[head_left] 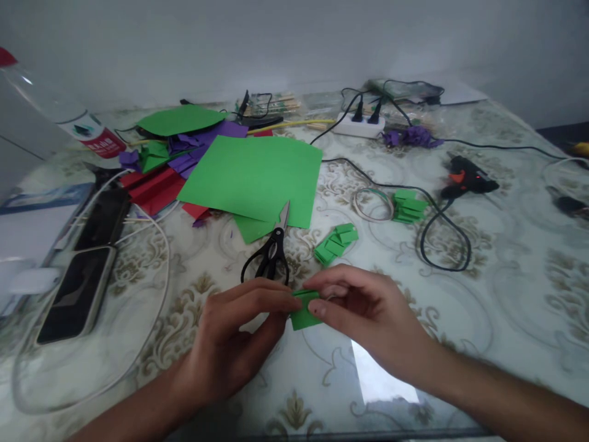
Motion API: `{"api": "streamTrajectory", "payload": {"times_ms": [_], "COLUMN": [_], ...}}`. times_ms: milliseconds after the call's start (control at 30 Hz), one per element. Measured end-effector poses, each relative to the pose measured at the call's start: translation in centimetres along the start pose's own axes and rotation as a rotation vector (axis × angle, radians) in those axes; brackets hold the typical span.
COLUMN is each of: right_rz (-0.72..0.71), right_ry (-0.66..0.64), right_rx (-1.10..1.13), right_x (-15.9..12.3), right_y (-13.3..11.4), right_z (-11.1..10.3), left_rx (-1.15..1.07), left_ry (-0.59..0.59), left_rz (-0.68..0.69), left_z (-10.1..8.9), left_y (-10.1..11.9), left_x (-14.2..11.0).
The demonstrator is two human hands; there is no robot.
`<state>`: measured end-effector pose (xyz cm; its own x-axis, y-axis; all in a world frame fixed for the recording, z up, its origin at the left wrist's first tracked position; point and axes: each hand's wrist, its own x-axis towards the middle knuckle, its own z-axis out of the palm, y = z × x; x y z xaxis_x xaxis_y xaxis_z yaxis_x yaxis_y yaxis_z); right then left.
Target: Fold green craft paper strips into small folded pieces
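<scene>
A small folded piece of green paper (pixel 304 317) is pinched between both hands near the front of the table. My left hand (pixel 243 325) grips its left edge, the fingertips closed on it. From the other side, my right hand (pixel 363 307) holds it between thumb and fingers. Just beyond them lie black-handled scissors (pixel 271 248), blades resting on a large green paper sheet (pixel 257 175). Small folded green papers (pixel 335 244) lie past my right hand, with another folded green bundle (pixel 408 206) farther right beside a roll of tape (pixel 372 204).
A black glue gun (pixel 469 177) with a looping cord sits at the right. A white power strip (pixel 359 125) stands at the back. On the left are a phone (pixel 78 294), a white cable, a bottle (pixel 99 132), and red paper (pixel 154 187) with purple pieces.
</scene>
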<state>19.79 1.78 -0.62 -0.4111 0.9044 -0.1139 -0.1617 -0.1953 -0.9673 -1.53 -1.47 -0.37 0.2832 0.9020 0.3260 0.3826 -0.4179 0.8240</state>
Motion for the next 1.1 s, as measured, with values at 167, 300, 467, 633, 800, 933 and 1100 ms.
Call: {"api": "streamTrajectory", "payload": {"times_ms": [167,300,467,633,800,933,1100], "right_rz": [-0.051,-0.093,-0.181,-0.215,-0.247,-0.246,-0.21], "right_ry": [0.05,0.081,0.122,0.139,0.143,0.149,0.118], "right_rx": [-0.037,-0.112,-0.236,-0.279,-0.275,-0.273,-0.242], "right_x": [-0.01,-0.06,-0.29,-0.27,-0.36,-0.39,-0.36], "right_y": [0.88,0.88,0.66,0.53,0.6,0.64,0.54], "right_z": [0.0,0.05,0.13,0.2,0.18,0.18,0.22], "left_rx": [0.033,0.002,0.08,0.146,0.18,0.183,0.121], "left_ry": [-0.032,-0.059,0.063,0.083,0.1,0.105,0.113], "left_rz": [0.031,-0.018,-0.108,-0.068,-0.048,-0.042,-0.071], "left_z": [-0.23,-0.1,0.58,0.66,0.6,0.63,0.66], "left_y": [0.18,-0.07,-0.38,-0.13,0.04,0.15,0.0], "left_x": [0.0,-0.43,-0.31,0.14,0.03,0.04,-0.06]}}
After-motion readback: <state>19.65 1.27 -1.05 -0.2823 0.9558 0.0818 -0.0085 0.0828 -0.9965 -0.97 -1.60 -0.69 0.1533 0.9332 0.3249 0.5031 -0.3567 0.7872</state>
